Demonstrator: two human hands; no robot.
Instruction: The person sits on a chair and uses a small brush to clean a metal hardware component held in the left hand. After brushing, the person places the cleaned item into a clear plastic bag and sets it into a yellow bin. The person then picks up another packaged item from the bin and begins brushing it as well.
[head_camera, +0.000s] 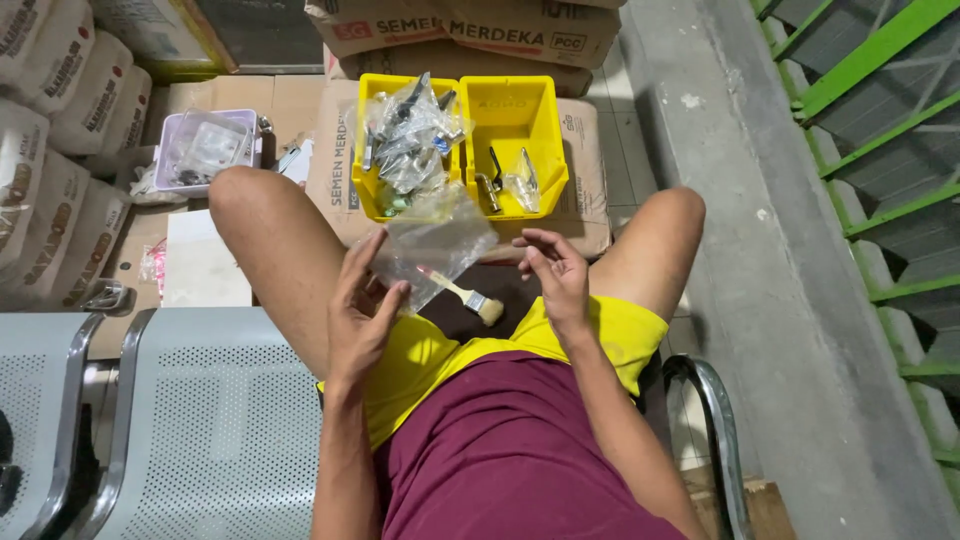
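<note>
Two yellow bins stand at twelve o'clock from my hands. My left hand pinches a clear plastic bag, and my right hand is empty with loosely curled fingers. The small brush at five o'clock of the bag could slip off my lap, I think, because nothing holds it

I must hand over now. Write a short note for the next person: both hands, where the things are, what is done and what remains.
Left hand: holds a clear plastic bag by its lower edge.
Right hand: empty, fingers curled, beside the bag.
Small paintbrush: lies between the knees, under the bag.
Left yellow bin: full of bagged metal parts.
Right yellow bin: only a few parts.
Done: many parts bagged. Left: the bag in hand appears empty.
</note>
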